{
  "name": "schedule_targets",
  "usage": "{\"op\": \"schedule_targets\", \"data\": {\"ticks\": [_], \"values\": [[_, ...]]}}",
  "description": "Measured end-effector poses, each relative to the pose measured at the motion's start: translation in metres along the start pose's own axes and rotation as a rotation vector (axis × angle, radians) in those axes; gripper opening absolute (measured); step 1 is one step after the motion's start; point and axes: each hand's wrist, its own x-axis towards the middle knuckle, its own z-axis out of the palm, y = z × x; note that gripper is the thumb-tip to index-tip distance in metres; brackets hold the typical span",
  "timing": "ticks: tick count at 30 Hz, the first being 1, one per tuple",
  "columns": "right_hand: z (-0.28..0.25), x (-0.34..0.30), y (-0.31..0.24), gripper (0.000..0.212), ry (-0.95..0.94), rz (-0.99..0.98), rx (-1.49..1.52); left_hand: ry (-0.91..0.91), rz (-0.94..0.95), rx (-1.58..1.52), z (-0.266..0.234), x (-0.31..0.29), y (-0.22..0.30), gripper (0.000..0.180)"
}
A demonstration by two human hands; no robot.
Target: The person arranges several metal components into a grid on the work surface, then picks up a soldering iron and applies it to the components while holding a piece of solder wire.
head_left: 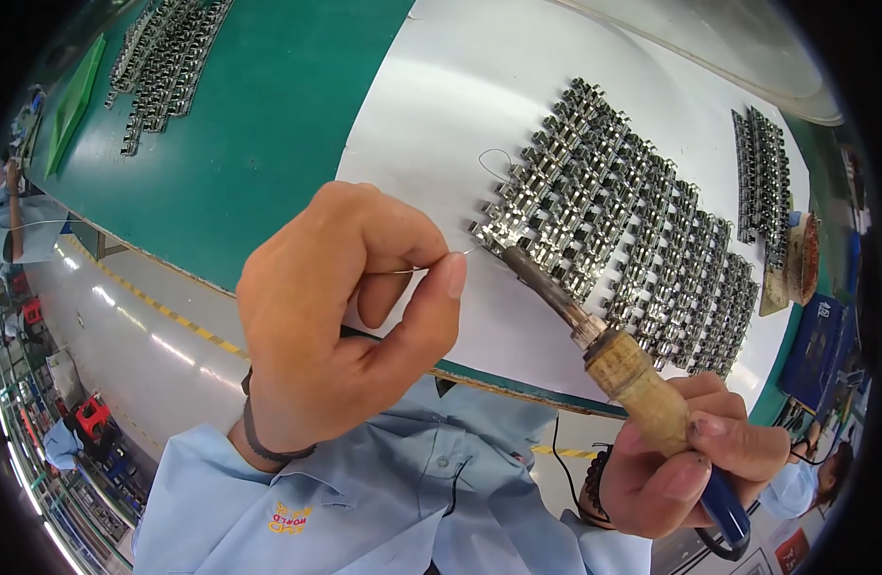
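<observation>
My left hand (340,316) pinches a thin solder wire (471,250) between thumb and forefinger, its free end pointing at the near left corner of the metal parts. My right hand (690,460) grips a soldering iron (623,369) with a wooden handle and a blue rear end. The iron's dark tip reaches the same corner, close to the wire end. Several slanted rows of small shiny metal connectors (642,230) lie side by side on a white sheet (431,115). Whether the tip touches a connector I cannot tell.
More connector strips lie at the far left (168,67) on the green table mat (278,86) and at the right (762,172). A round brownish container (802,259) and a blue box (816,350) stand at the right edge. Other people work beyond both sides.
</observation>
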Motion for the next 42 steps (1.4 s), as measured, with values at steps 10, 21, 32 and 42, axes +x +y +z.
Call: {"op": "schedule_targets", "data": {"ticks": [10, 21, 32, 42], "values": [[0.0068, 0.0006, 0.0012, 0.021, -0.002, 0.004, -0.017, -0.006, -0.039, -0.029, 0.0044, -0.0009, -0.0006, 0.017], [0.0068, 0.0016, 0.0008, 0.019, -0.027, 0.007, -0.014, -0.018, -0.003, 0.069, 0.0058, 0.0014, -0.0027, 0.017], [0.0004, -0.003, 0.0017, 0.02, 0.066, -0.063, 0.063, 0.038, 0.029, -0.023, 0.0021, -0.0013, -0.0031, 0.016], [0.0062, -0.0024, 0.0008, 0.017, 0.064, -0.059, 0.027, 0.005, -0.073, -0.027, 0.0053, -0.0003, 0.0018, 0.016]]}}
